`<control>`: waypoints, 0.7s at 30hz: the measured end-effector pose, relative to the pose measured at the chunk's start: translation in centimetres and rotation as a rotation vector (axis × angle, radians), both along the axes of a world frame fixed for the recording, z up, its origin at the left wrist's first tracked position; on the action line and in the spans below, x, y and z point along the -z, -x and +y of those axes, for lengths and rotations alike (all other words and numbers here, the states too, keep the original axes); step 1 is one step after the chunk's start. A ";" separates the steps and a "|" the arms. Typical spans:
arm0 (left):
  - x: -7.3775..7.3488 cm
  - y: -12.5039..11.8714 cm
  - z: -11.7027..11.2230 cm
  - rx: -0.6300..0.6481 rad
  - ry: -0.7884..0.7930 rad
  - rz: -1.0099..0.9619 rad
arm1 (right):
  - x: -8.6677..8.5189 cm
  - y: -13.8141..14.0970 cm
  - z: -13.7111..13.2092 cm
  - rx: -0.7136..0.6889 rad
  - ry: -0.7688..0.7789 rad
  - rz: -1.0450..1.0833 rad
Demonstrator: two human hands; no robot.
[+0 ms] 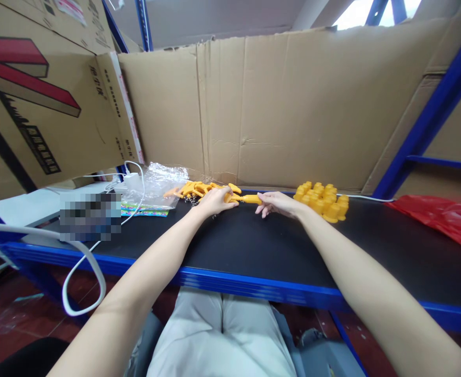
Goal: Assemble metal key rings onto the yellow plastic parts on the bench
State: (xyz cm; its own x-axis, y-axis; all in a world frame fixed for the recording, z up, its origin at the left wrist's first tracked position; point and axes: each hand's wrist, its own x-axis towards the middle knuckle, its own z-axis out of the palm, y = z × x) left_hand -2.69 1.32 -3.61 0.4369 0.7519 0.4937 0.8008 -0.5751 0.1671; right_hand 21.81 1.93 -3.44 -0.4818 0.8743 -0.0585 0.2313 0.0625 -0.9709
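Between my two hands lies a long yellow-orange plastic piece [251, 199]. My right hand [279, 203] pinches its right end, thumb and index finger closed, the other fingers loosely bent. Just left of it, my left hand [217, 201] is curled palm down around orange plastic at the right side of a pile of orange pieces [194, 188]. Whether this is the other end of the same piece I cannot tell, as my fingers cover it. Small metal rings or chains show among the pile.
Yellow cylindrical pieces [322, 199] stand grouped to the right, near a red plastic bag [442, 217]. Clear plastic bags [159, 183] and a white cable [100, 272] lie left. Cardboard [293, 110] walls the back; a blue rail [254, 283] edges the black tabletop [269, 246].
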 end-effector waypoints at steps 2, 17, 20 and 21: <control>0.0 0.0 0.0 -0.002 -0.001 0.005 | 0.0 0.1 -0.1 0.016 0.015 -0.010; 0.1 -0.2 0.2 -0.010 -0.006 -0.024 | -0.1 0.0 0.0 0.039 0.033 0.066; 0.0 -0.2 0.1 -0.017 0.003 -0.033 | -0.2 0.0 -0.1 0.055 0.009 0.081; 0.0 -0.2 0.1 -0.020 0.008 -0.032 | -0.2 0.0 -0.1 0.061 0.007 0.084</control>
State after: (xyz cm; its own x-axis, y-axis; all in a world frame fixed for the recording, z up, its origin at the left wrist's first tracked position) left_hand -2.47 1.40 -3.58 0.4058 0.7641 0.5015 0.8061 -0.5578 0.1977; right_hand 21.76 1.86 -3.21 -0.4315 0.9017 -0.0262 0.1525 0.0444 -0.9873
